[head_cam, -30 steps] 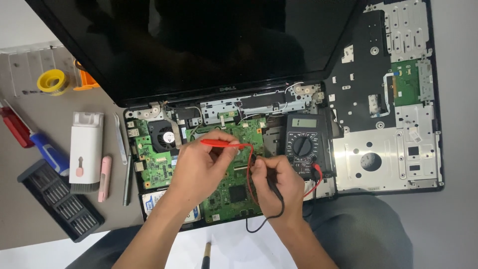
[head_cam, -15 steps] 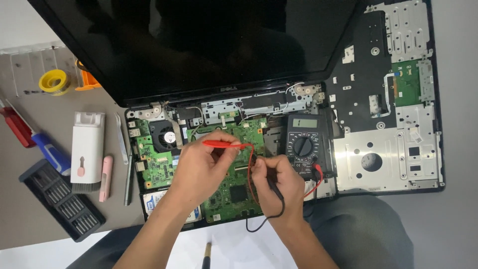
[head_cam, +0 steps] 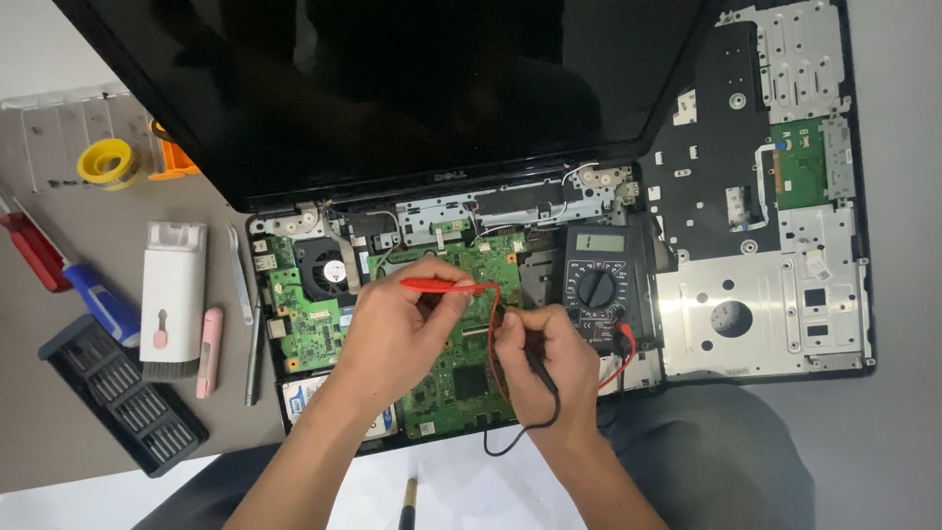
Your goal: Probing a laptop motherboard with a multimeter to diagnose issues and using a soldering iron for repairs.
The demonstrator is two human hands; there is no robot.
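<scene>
Here your left hand [head_cam: 392, 329] holds the red probe [head_cam: 442, 286], lying sideways, tip toward your right hand. That right hand [head_cam: 540, 353] pinches the black probe [head_cam: 535, 358] upright on the green board [head_cam: 471, 378] below it.

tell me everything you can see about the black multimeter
The multimeter is a black handheld box lying flat, face up, inside the open laptop base, right of the green circuit board. It has a pale grey display on top and a round dial in the middle. Red and black leads plug in at its lower right. The right hand lies just beside it.
</scene>
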